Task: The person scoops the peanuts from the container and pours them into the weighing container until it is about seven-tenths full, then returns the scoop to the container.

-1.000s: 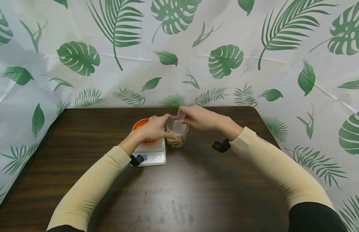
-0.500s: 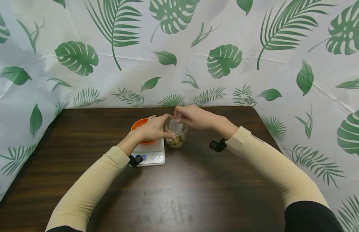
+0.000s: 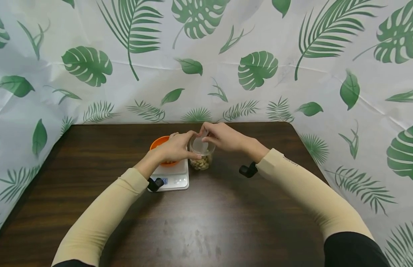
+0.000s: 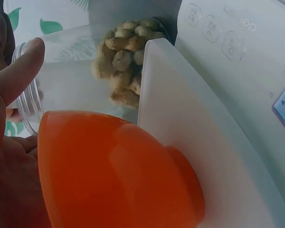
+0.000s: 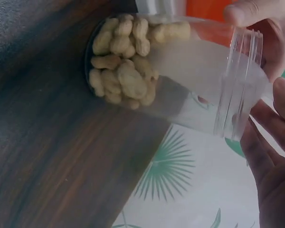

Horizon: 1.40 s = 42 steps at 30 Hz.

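Note:
A clear plastic jar (image 5: 199, 111) stands upright on the table, its lower part filled with unshelled peanuts (image 5: 128, 78). My left hand (image 3: 175, 147) grips the jar near its rim, thumb on the near side. Above the mouth, my right hand (image 3: 224, 137) pinches a translucent white scoop (image 5: 194, 61) that reaches down inside the jar. The scoop's lower end comes close to the peanuts in the right wrist view. Left of the jar, an orange bowl (image 4: 109, 166) sits under my left wrist, with some pale pieces inside it.
The bowl rests on a white tray-like platform (image 4: 180, 99) on top of a white kitchen scale (image 3: 178, 181) with a lit display. A dark wooden table (image 3: 206, 222) spreads toward me. Behind it hangs a leaf-patterned white sheet (image 3: 133, 96).
My right hand has shifted slightly left, toward my left hand, and the scoop has moved with it. The left hand keeps its grip on the jar; the head view drifts slightly.

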### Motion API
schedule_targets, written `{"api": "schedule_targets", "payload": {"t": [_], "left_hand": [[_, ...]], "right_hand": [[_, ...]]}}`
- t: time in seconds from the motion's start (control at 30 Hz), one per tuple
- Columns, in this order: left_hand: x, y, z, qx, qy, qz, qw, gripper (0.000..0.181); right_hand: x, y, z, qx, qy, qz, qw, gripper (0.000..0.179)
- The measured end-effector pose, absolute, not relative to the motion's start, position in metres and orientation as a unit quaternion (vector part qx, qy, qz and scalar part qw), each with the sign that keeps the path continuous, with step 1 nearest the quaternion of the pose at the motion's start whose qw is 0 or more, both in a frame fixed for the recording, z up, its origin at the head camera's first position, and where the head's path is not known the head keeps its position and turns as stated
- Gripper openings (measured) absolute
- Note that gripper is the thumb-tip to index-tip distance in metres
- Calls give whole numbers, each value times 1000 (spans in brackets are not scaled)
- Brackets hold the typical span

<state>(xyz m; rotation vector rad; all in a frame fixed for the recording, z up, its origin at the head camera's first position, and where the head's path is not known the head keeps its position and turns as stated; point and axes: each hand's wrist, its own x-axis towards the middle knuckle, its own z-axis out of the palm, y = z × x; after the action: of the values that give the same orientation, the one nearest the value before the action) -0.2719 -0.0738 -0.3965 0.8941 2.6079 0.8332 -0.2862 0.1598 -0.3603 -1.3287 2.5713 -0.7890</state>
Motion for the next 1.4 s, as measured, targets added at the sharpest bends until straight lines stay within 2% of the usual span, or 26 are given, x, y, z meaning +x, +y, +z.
{"api": "schedule_targets", "payload": {"t": [0.27,0.5,1.1,1.4], "left_hand": [[-272,-76,-396,306,900,283,124,82],[-273,-77,-394,303,900,288,120,76],[-273,-78,-399,298,898,297,129,81],[-274,-78,-399,304,897,297,119,75]], "right_hand": [[-283,163,-362,-418,859,-293,45,15],[-278,150,-373,-457,846,-271,36,15],[-284,168,-374,-372,854,-364,20,14],[-275,149,-376,-453,852,-264,-11,14]]}}
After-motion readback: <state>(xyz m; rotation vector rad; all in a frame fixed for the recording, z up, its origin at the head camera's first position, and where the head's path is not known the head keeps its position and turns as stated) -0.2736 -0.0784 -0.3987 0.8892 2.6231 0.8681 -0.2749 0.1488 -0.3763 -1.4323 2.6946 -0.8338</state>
